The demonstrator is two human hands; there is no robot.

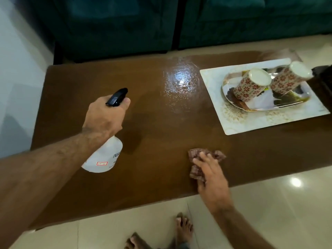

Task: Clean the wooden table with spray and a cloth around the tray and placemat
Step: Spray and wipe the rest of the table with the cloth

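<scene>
My left hand (106,116) grips the neck of a white spray bottle (105,156) with a black nozzle, held above the left half of the wooden table (152,186); the nozzle points toward a wet, shiny patch (179,81) near the table's far edge. My right hand (211,174) rests with straight fingers on a crumpled brown cloth (197,155) lying near the front edge. At the right, a pale placemat (231,123) carries a shiny tray (287,103).
Two patterned cups (251,85) lie upturned on the tray. A dark green sofa (125,24) stands behind the table. A white wall is at the left. My bare feet (183,229) stand on pale floor tiles before the front edge.
</scene>
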